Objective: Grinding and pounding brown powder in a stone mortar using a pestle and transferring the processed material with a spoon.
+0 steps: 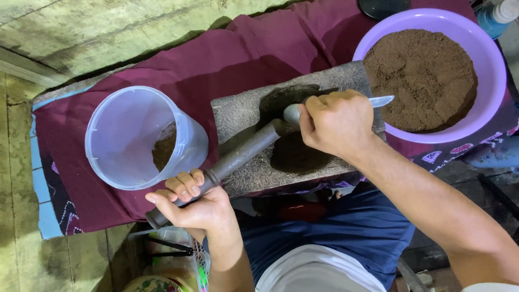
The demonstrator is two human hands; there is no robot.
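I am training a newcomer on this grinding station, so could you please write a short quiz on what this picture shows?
1. True or false: the left hand grips the end of the dark stone roller.
2. What does the right hand hold against the grinding slab? A) a spoon B) a brush C) a cup
3. Which container holds more brown powder, the purple bowl or the clear plastic tub?

Key:
1. True.
2. A: a metal spoon, its handle sticking out past the fingers.
3. The purple bowl, which is nearly full; the clear plastic tub holds only a little.
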